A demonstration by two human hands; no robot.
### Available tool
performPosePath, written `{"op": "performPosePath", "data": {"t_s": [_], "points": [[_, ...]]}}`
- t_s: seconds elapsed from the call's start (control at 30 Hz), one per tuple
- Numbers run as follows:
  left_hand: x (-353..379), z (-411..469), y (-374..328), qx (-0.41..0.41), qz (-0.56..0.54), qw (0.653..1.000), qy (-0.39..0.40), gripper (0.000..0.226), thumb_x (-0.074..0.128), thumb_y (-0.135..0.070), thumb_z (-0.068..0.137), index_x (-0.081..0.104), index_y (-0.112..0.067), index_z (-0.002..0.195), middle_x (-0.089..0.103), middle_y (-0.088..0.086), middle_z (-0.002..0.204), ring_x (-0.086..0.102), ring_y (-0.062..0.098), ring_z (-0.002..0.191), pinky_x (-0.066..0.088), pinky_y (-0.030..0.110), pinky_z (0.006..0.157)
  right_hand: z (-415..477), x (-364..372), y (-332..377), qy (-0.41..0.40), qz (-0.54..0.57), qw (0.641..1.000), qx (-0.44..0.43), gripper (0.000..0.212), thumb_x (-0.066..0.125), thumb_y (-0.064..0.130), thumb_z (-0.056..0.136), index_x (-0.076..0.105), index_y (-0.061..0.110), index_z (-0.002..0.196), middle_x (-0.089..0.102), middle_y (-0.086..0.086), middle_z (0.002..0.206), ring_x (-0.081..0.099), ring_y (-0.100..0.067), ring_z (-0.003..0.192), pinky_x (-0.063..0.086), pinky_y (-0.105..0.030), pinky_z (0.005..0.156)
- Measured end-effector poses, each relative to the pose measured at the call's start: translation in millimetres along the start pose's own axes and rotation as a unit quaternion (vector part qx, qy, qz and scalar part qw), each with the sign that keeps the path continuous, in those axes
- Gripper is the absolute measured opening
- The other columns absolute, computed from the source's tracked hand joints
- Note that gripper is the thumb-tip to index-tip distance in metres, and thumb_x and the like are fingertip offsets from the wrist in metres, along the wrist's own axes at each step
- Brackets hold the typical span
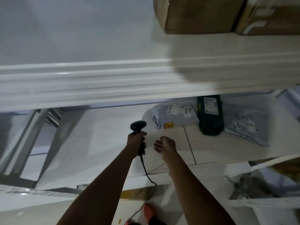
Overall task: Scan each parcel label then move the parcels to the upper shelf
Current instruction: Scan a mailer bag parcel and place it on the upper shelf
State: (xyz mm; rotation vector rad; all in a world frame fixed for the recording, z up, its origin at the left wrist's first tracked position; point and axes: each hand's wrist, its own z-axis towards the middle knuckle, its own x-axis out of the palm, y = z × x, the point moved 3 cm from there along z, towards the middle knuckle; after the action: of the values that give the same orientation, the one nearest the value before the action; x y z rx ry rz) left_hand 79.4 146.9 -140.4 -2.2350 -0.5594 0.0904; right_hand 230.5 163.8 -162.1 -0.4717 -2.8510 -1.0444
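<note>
**Q:** Firstly, item one: what is held, and by which hand?

**A:** Handheld barcode scanner (138,125), black, corded. Its handle is clasped by the left hand (135,140), fingers wrapped round the grip, with the head aimed forward at the parcels. The pose is judged to be one of readiness for scanning. A cable (146,169) is seen running down toward the floor.

**Q:** And the right hand?

**A:** Right hand (165,146): nothing is held. The fingers are loosely spread and the hand is placed just beside the scanner. It is judged to be free for lifting a parcel once its label is read.

**Q:** Where are the parcels entered?

**A:** Three are listed on the lower level (105,135), beneath the upper shelf (81,46), apart from both hands.
- Grey poly mailer (175,122), nearest the scanner. A white label (179,109) lies face up and a yellow sticker (168,125) is fixed near the front edge.
- Dark green parcel (211,122), just right of the mailer. A white label (211,105) is placed at its far end.
- Crumpled grey poly bag (246,127), further right. No label can be made out.

With the two labels uppermost, scanning without turning is judged possible.

**Q:** Is any writing legible?

**A:** None. The print on both labels is blurred.

**Q:** What is entered for the upper shelf?

**A:** Two brown cardboard boxes (198,13) are stored at its right end. White markings on the right-hand one cannot be read.
</note>
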Motion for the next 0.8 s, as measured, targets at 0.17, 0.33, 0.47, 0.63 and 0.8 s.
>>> {"op": "performPosePath", "data": {"t_s": [0.17, 0.33, 0.47, 0.63, 0.8], "points": [[13.4, 1.5, -5.6, -0.007, -0.022, 0.999, 0.028, 0.009, 0.066, -0.008, 0.092, 0.057, -0.006, 0.091, 0.049, 0.006, 0.062, 0.045, 0.021, 0.046, 0.037, 0.027, 0.049, 27.6, 13.2, 37.8, 0.013, 0.095, 0.995, 0.015, 0.027, 0.066, 0.029, 0.099, 0.061, 0.002, 0.102, 0.067, -0.018, 0.093, 0.065, -0.029, 0.074, 0.057, -0.036, 0.062], [11.3, 6.3, -15.5, 0.005, -0.036, 0.999, 0.014, 0.012, 0.066, -0.009, 0.092, 0.055, -0.008, 0.088, 0.046, 0.003, 0.06, 0.041, 0.017, 0.042, 0.036, 0.026, 0.047, 54.9, 25.1, 52.9, 0.013, 0.121, 0.992, 0.023, 0.031, 0.068, 0.036, 0.097, 0.063, 0.006, 0.106, 0.068, -0.013, 0.098, 0.068, -0.024, 0.078, 0.061, -0.029, 0.063], [9.3, 5.3, -23.1, -0.001, -0.035, 0.999, 0.009, 0.019, 0.066, -0.011, 0.093, 0.051, -0.01, 0.081, 0.042, 0.002, 0.058, 0.04, 0.018, 0.041, 0.035, 0.024, 0.045, 73.9, 26.3, 52.7, 0.016, 0.099, 0.994, 0.036, 0.013, 0.062, 0.023, 0.101, 0.059, 0.011, 0.099, 0.06, -0.008, 0.093, 0.066, -0.013, 0.058, 0.053, -0.023, 0.042], [12.9, 8.7, -30.3, -0.002, -0.015, 1.0, 0.01, 0.016, 0.065, -0.012, 0.094, 0.054, -0.006, 0.084, 0.048, 0.006, 0.062, 0.044, 0.02, 0.043, 0.039, 0.026, 0.045, 74.5, 14.8, 58.1, -0.036, 0.135, 0.989, 0.05, 0.016, 0.076, 0.004, 0.086, 0.068, 0.001, 0.099, 0.07, -0.011, 0.085, 0.064, -0.022, 0.065, 0.051, -0.023, 0.045], [18.2, 10.5, -38.0, 0.031, -0.026, 0.999, 0.008, 0.007, 0.065, -0.007, 0.094, 0.061, -0.002, 0.095, 0.065, 0.016, 0.081, 0.051, 0.024, 0.053, 0.044, 0.03, 0.052, 49.0, -11.1, 50.9, -0.059, 0.081, 0.994, -0.04, 0.015, 0.071, 0.002, 0.08, 0.063, 0.005, 0.068, 0.064, -0.011, 0.069, 0.053, -0.022, 0.058, 0.04, -0.032, 0.058]]}}
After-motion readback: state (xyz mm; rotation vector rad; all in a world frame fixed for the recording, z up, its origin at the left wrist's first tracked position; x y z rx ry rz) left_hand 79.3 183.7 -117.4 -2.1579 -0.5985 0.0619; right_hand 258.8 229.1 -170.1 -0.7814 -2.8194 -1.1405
